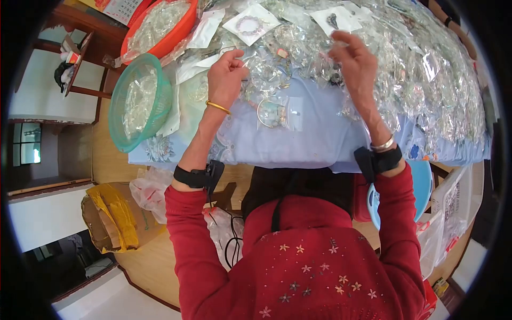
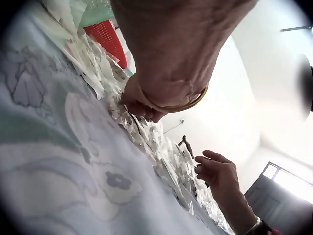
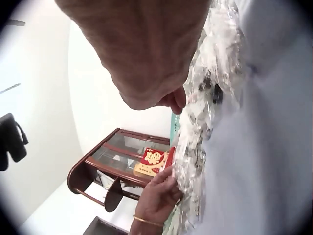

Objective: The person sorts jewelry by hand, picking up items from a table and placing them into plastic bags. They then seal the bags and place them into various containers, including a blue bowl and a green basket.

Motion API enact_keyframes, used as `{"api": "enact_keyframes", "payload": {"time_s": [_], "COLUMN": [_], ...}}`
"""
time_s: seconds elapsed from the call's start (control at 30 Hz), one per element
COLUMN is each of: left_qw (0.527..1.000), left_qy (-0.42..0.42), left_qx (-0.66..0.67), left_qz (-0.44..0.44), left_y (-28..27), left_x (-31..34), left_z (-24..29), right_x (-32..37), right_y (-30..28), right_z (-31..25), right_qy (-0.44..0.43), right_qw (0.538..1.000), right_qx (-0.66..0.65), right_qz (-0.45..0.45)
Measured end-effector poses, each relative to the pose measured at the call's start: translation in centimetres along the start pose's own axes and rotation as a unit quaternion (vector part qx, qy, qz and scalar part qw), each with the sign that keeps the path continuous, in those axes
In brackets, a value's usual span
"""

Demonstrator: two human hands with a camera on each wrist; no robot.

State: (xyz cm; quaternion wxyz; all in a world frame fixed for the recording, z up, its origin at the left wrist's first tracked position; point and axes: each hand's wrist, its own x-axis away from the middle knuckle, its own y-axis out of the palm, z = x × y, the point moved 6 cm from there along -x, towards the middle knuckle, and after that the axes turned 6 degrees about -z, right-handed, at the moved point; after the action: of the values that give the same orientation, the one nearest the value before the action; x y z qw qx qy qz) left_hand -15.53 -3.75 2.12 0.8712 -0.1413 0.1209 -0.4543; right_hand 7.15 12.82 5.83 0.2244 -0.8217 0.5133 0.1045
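Observation:
Clear plastic packets (image 1: pixel 266 72) lie heaped on a blue patterned cloth, several with jewellery inside. My left hand (image 1: pixel 224 80), with a gold bangle, is at the near left side of the heap. Its fingers are bent close against the packets in the left wrist view; I cannot tell whether they pinch one. My right hand (image 1: pixel 356 69), with a silver bangle, is over the heap's middle, fingers loosely bent and nothing visible in them. Between the hands, nearer me, a packet with a round bracelet (image 1: pixel 273 113) lies flat on the cloth.
A green basket (image 1: pixel 160 101) and a red basket (image 1: pixel 192 16), both holding clear packets, stand at the left. White cards with a beaded bracelet (image 1: pixel 248 25) and a dark piece of jewellery (image 1: pixel 332 21) lie at the back. A blue basin (image 1: pixel 421 186) is below the table's right edge.

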Motion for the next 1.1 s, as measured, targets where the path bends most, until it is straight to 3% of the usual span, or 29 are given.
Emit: {"api": "enact_keyframes", "payload": {"time_s": [0.03, 0.2, 0.3, 0.33, 0.43, 0.6, 0.7, 0.83, 1.0, 1.07, 1.1], "left_qw": [0.998, 0.984, 0.988, 0.988, 0.996, 0.966, 0.989, 0.969, 0.976, 0.986, 0.985], "left_qy": [0.003, 0.035, 0.083, 0.082, 0.0, 0.094, -0.02, -0.115, -0.095, -0.073, -0.07], "left_qx": [0.062, 0.168, 0.074, 0.075, -0.047, -0.222, 0.061, 0.128, 0.168, 0.153, 0.156], "left_qz": [-0.003, 0.04, 0.104, 0.104, -0.072, -0.096, -0.134, -0.175, -0.102, -0.005, -0.013], "left_y": [0.1, -0.9, -2.5, -2.4, 0.2, 3.1, 3.0, 2.3, 0.3, -2.3, -3.0], "left_x": [-0.2, 0.1, 0.9, 1.6, 4.7, 7.7, 6.6, 6.8, 6.6, 6.2, 5.6], "left_z": [-0.1, 0.8, 2.3, 2.4, 2.1, 3.5, 1.4, 1.3, 1.9, 1.9, 1.3], "right_x": [0.7, 3.6, 7.0, 7.9, 11.3, 11.8, 11.4, 11.4, 11.4, 11.3, 11.3], "right_y": [1.4, 3.6, 4.2, 4.2, 5.1, 3.9, 2.8, 2.4, 1.9, 1.7, 1.6], "right_z": [0.4, -1.4, -4.6, -4.9, -6.1, -3.8, -3.5, -2.9, -3.0, -3.1, -3.2], "right_qy": [0.037, -0.001, -0.163, -0.162, -0.294, -0.211, -0.21, -0.204, -0.199, -0.228, -0.242], "right_qw": [0.992, 0.982, 0.934, 0.934, 0.87, 0.877, 0.882, 0.888, 0.895, 0.882, 0.876], "right_qx": [-0.105, -0.08, 0.135, 0.136, 0.251, 0.268, 0.284, 0.282, 0.281, 0.297, 0.304], "right_qz": [-0.065, -0.17, -0.287, -0.288, -0.306, -0.339, -0.311, -0.302, -0.285, -0.285, -0.286]}}
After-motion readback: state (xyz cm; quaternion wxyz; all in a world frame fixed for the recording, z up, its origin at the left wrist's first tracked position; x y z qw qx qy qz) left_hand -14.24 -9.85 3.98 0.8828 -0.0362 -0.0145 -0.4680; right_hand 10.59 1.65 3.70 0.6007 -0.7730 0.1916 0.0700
